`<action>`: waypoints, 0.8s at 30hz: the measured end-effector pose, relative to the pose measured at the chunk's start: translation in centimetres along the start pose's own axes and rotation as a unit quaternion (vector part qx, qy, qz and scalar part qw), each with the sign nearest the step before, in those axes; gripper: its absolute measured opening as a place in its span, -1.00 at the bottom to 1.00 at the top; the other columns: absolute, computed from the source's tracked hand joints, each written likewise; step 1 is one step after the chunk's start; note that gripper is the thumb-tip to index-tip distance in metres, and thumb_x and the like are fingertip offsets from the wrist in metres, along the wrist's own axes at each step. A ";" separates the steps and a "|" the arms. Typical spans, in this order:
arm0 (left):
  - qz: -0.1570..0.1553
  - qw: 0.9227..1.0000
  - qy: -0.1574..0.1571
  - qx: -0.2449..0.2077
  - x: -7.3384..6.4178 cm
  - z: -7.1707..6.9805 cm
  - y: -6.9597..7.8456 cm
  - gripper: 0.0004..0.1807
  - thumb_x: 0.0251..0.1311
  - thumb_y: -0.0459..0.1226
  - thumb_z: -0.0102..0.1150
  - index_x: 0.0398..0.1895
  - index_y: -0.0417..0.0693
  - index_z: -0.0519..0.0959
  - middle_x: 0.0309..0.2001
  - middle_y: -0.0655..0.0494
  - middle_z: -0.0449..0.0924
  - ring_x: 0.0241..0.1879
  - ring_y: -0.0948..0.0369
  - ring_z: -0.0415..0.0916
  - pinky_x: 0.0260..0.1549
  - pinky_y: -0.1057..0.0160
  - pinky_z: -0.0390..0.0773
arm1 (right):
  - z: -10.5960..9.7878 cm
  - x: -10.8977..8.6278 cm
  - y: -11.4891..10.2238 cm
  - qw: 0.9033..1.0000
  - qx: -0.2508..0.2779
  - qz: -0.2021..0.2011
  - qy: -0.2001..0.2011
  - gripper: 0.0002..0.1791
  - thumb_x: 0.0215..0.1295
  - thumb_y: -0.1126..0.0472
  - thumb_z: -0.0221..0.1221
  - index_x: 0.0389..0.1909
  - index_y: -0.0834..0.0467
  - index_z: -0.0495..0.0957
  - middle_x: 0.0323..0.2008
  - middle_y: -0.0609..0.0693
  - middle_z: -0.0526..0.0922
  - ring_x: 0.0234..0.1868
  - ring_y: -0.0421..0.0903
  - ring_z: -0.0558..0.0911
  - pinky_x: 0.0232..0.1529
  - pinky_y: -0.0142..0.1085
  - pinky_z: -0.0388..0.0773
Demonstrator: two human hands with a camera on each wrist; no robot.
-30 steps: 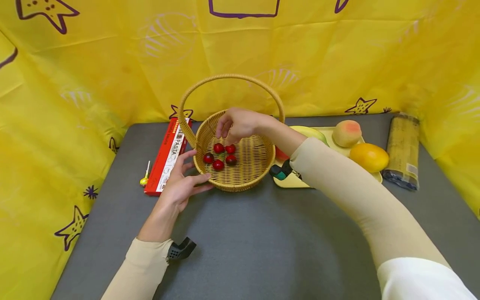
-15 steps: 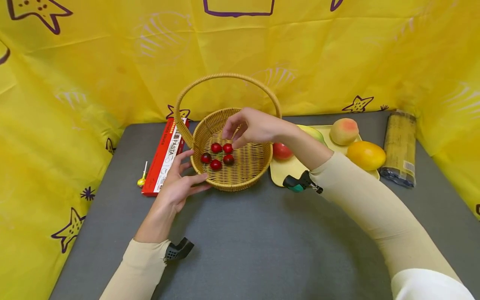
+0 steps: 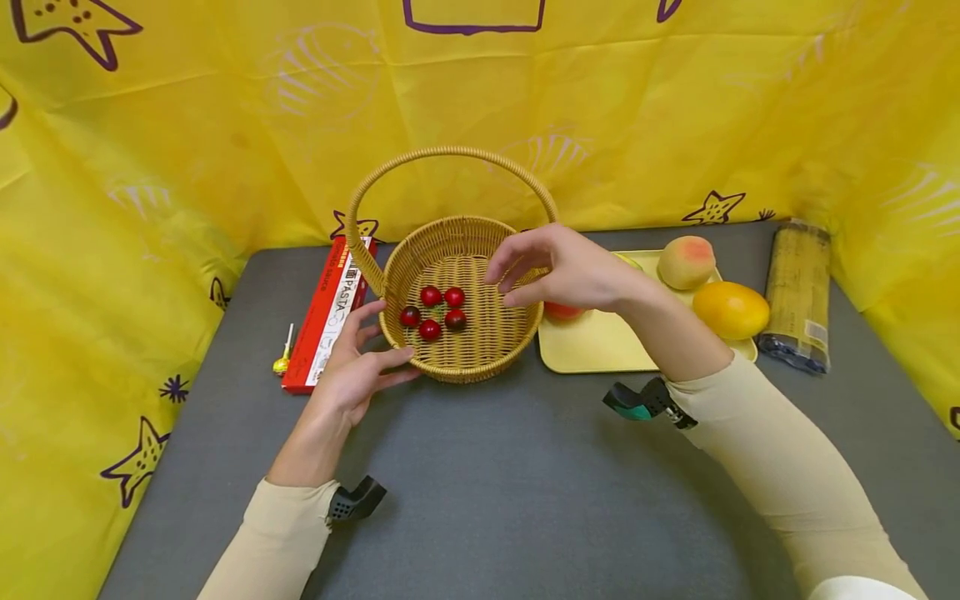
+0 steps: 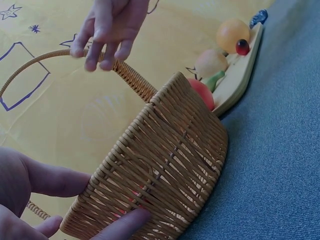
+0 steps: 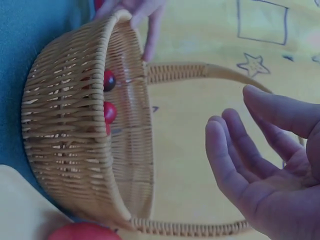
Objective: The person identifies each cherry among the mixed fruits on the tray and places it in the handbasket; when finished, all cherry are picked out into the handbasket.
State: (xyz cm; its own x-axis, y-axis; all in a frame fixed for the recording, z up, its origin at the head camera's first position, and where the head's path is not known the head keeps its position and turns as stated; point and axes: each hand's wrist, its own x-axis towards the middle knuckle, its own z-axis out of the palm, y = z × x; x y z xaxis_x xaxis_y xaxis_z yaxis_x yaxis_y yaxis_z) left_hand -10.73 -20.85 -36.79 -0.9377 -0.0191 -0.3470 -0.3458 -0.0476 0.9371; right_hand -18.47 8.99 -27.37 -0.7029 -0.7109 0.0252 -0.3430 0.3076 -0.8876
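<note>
A round wicker basket [image 3: 480, 367] with a tall arched handle stands on the table, with several dark red cherries [image 3: 430, 329] clustered on the left of its floor. My left hand [image 3: 356, 371] rests against the basket's left side, fingers spread along the outer wall and thumb at the near rim. In the left wrist view those fingers [image 4: 60, 180] lie on the weave, fairly straight. My right hand [image 3: 573, 271] hovers over the basket's right rim, fingers loosely bent and thumb apart. Nothing sits between its fingers in the right wrist view, where the palm [image 5: 280, 205] shows.
Right of the basket, a cream tray [image 3: 592, 350] bears a peach [image 3: 686, 261], a yellow mango [image 3: 730, 310] and a partly hidden red fruit [image 3: 562, 311]. A yellow-and-dark package [image 3: 798, 296] lies beyond. Left are a red pasta box [image 3: 326, 321] and a small yellow lollipop [image 3: 281, 362].
My right hand has moved from above the cherries rightward to the basket's right rim, and its fingers have spread apart. The left hand and basket stay in place.
</note>
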 end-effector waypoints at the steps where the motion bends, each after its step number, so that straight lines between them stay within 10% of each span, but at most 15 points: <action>1: 0.000 1.000 0.000 0.000 0.0 0.0 0.0 -0.08 0.35 -0.52 0.21 0.64 0.19 0.03 0.50 -0.18 0.04 0.14 -0.14 0.61 -0.02 -0.03 0.77 | -0.1 -0.4 0.1 1.000 0.004 -0.002 0.007 -0.73 0.24 0.38 0.43 -0.05 0.16 0.70 -0.04 0.03 0.73 -0.01 -0.01 0.73 0.10 -0.16 0.70; 24: 0.005 1.000 -0.001 0.000 0.0 0.0 0.0 -0.08 0.35 -0.53 0.20 0.64 0.17 0.03 0.50 -0.19 0.05 0.12 -0.13 0.61 -0.04 -0.04 0.78 | -3.5 -10.0 3.4 0.988 0.001 0.041 0.151 -0.73 0.31 0.37 0.38 0.01 0.18 0.69 0.00 0.02 0.72 0.08 -0.04 0.70 0.06 -0.37 0.70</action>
State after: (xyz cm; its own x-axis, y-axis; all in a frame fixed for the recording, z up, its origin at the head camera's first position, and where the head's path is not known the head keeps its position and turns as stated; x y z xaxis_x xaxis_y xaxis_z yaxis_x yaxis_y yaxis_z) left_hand -10.76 -20.86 -36.79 -0.9411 -0.0182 -0.3375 -0.3364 -0.0467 0.9406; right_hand -14.76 19.34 -29.05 -0.8819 -0.4628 0.0896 -0.2768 0.3545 -0.8932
